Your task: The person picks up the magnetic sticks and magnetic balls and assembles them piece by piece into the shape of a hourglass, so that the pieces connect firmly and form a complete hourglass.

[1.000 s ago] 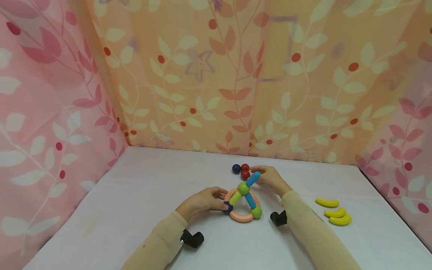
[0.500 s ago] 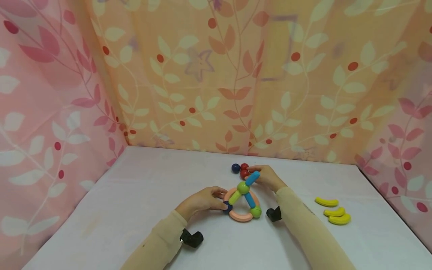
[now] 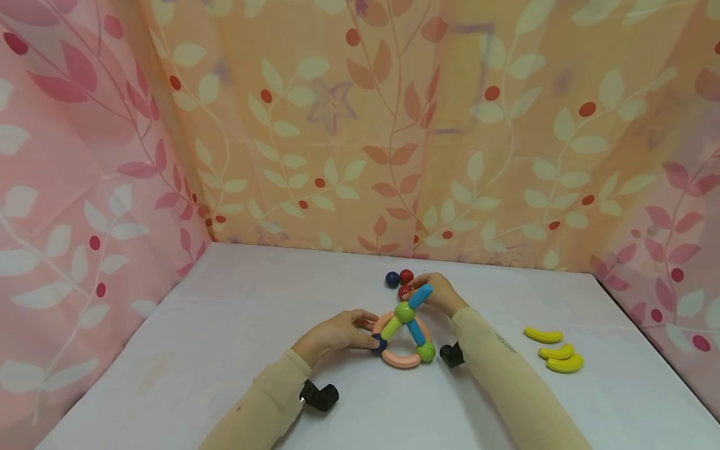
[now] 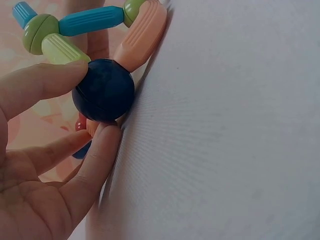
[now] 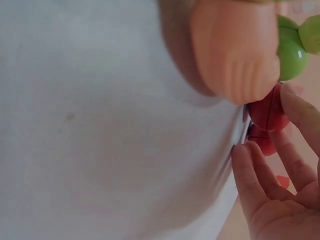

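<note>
Near the table's middle stands a build of balls and sticks: salmon curved sticks form a ring, and a yellow-green stick and a blue stick lean up to a green ball. Another blue stick juts from that ball. With thumb and fingertip, my left hand pinches the ring's dark blue ball. Behind the build, my right hand has its thumb and a finger on either side of a red ball. The upper blue stick partly covers those fingers in the head view.
Beyond the right hand lie a second red ball and a loose dark blue ball. Several yellow curved sticks rest on the white table at the right. Floral curtains hang behind and at both sides.
My right hand has moved left onto the nearer red ball, which now sits slightly apart from the other red ball. My left hand and the build have stayed in place.
</note>
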A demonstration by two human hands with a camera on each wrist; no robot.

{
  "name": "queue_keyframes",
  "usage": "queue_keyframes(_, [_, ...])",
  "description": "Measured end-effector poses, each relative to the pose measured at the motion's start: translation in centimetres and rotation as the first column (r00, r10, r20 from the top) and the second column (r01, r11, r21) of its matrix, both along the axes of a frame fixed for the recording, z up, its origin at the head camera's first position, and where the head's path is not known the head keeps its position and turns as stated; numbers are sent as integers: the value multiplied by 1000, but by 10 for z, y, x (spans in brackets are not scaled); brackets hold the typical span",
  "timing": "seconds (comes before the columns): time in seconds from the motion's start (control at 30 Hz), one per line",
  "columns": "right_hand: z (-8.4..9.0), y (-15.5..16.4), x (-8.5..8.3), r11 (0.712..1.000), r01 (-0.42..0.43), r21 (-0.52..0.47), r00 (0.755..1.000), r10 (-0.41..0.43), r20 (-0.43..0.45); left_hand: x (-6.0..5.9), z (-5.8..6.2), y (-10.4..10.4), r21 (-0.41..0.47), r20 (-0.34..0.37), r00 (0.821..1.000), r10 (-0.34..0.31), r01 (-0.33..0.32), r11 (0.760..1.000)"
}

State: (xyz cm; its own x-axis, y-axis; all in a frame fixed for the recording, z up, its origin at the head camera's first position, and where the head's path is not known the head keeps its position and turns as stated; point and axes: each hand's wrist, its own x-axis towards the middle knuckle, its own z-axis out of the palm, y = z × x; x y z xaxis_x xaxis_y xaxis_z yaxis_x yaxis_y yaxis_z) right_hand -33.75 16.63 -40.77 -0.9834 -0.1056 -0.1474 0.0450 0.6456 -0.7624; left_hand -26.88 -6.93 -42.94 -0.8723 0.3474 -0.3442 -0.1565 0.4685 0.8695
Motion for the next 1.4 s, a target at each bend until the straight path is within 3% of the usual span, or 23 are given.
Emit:
queue_keyframes(0.13, [9, 1, 3, 999, -8, 51, 1000, 10, -30, -2, 3, 2, -15, -18, 1000, 2, -2, 1000])
queue_keyframes(0.23, [10, 4, 5, 998, 37, 47, 999, -36, -12, -2, 3, 2, -30, -23, 1000, 10, -11, 999])
queue_keyframes(0.37, [9, 12, 10, 990, 108, -89, 992, -101, 81, 1, 1, 2, -46, -20, 1000, 14, -15, 999])
queue_keyframes(0.47, [11, 20, 16, 976, 105, -193, 991, -85, 105, 3, 0, 1, -45, -20, 1000, 10, -10, 999])
queue_keyframes(0.67, [35, 36, 34, 952, 43, -303, 998, -28, 53, -1, 5, 0, -44, -23, 1000, 4, -5, 999])
queue_keyframes(1.03, [66, 48, 71, 875, 29, -483, 999, -39, -10, 0, 2, 1, -15, 7, 1000, 4, -4, 1000])
queue_keyframes(1.2, [77, 47, 82, 872, 15, -490, 998, -42, -44, 0, 2, 1, -29, 0, 1000, 13, -13, 1000])
queue_keyframes(1.4, [83, 44, 90, 892, -2, -451, 995, -43, -91, 1, 1, 0, -38, -11, 1000, 7, -7, 999])
